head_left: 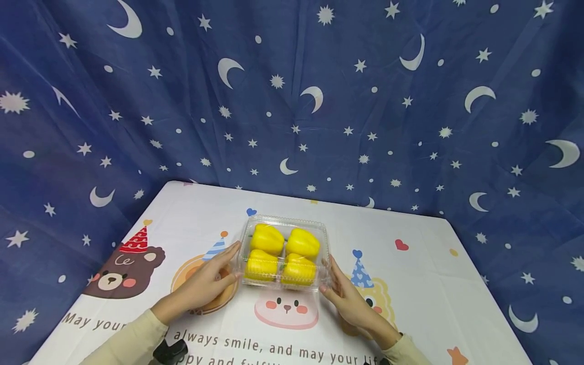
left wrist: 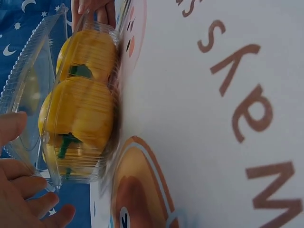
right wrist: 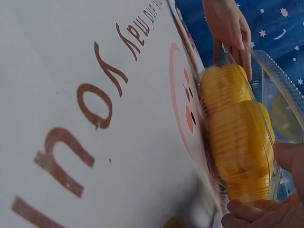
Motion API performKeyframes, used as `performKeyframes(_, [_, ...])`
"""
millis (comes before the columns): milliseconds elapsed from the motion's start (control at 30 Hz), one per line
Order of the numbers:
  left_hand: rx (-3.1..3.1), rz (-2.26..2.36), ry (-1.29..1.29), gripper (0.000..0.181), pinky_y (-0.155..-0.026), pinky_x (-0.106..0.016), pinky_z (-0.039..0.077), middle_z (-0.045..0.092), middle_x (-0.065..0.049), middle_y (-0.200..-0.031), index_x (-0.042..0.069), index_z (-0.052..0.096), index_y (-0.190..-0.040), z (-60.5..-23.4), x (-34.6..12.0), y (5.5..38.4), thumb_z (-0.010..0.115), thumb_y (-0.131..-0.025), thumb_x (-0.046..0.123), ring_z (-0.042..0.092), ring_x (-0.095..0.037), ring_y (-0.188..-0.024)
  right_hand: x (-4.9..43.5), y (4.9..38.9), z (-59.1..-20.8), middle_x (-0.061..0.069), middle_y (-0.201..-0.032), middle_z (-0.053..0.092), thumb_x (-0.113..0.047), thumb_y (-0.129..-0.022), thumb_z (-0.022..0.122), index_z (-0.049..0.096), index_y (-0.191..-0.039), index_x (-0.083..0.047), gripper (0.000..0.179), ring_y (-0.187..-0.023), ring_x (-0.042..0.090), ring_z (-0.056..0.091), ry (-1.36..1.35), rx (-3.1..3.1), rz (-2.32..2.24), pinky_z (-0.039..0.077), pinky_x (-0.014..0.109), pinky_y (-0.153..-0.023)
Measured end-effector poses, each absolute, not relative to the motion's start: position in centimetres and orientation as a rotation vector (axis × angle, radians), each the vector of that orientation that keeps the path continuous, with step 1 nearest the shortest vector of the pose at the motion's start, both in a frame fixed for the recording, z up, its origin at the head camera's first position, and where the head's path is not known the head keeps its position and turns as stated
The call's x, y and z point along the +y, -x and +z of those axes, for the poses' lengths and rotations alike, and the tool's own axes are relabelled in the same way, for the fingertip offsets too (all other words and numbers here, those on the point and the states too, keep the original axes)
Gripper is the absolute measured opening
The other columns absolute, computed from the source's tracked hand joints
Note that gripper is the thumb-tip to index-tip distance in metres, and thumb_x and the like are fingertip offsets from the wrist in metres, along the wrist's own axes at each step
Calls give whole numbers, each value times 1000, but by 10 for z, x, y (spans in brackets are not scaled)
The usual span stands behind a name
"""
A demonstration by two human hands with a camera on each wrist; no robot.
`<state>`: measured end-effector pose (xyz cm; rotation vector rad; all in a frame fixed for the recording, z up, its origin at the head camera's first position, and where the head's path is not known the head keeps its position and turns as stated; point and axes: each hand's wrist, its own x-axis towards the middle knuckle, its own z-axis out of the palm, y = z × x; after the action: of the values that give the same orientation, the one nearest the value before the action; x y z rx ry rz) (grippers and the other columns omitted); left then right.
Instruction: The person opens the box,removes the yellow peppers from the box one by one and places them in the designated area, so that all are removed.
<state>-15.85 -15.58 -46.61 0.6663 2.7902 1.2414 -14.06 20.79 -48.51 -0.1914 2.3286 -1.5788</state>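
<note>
On the tablecloth [head_left: 424, 284], clear plastic clamshell [head_left: 286, 219] with yellow bell peppers [head_left: 303, 243], between left hand [head_left: 207, 280], fingers loosely extended, and right hand [head_left: 350, 299], fingers bent, grip unclear; could buckle if squeezed unevenly.

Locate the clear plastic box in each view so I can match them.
Head: clear plastic box below centre, between left hand and right hand.
Left wrist: clear plastic box along the left side.
Right wrist: clear plastic box along the right side.
Shared landmark: pink printed face near the box, in all three views.
</note>
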Motion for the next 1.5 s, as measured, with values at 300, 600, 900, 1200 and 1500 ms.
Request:
performKeyframes(300, [2743,1305,-678,69,-110,-62,44,32,-21,-164,10,31,-160,-463,-159,163,60,-102,34,37,-45,-148,209,142,-485,8,-173,5,-21,-103,58,0,-164,-28,84,-157,34,20,241,2311,-1605,25,48,-123])
performKeyframes(600, [2704,1396,-669,64,-105,-64,47,37,-20,-161,9,35,-158,-455,-160,164,59,-102,31,47,-51,-138,210,139,-488,9,-171,16,-28,-102,60,1,-165,-26,86,-153,35,32,205,2313,-1590,32,44,-119])
performKeyframes(900, [2787,1384,-665,57,-113,-65,38,49,-17,-154,6,46,-152,-443,-159,169,59,-102,31,45,-45,-142,213,141,-489,16,-171,10,-22,-104,56,-4,-164,-17,85,-153,38,28,305,2250,-1623,33,41,-118])
performKeyframes(1200, [2859,1386,-643,50,-110,-64,42,54,-21,-149,5,53,-147,-431,-162,176,60,-102,28,51,-45,-137,219,148,-492,20,-170,10,-18,-104,56,-7,-164,-13,87,-151,44,30,478,2286,-1587,35,40,-117])
performKeyframes(1500, [2870,1435,-655,44,-104,-59,50,58,-17,-147,5,56,-144,-426,-160,189,56,-104,23,57,-41,-132,218,149,-491,22,-170,9,-14,-104,55,-8,-163,-10,86,-150,44,32,522,2253,-1603,39,31,-115])
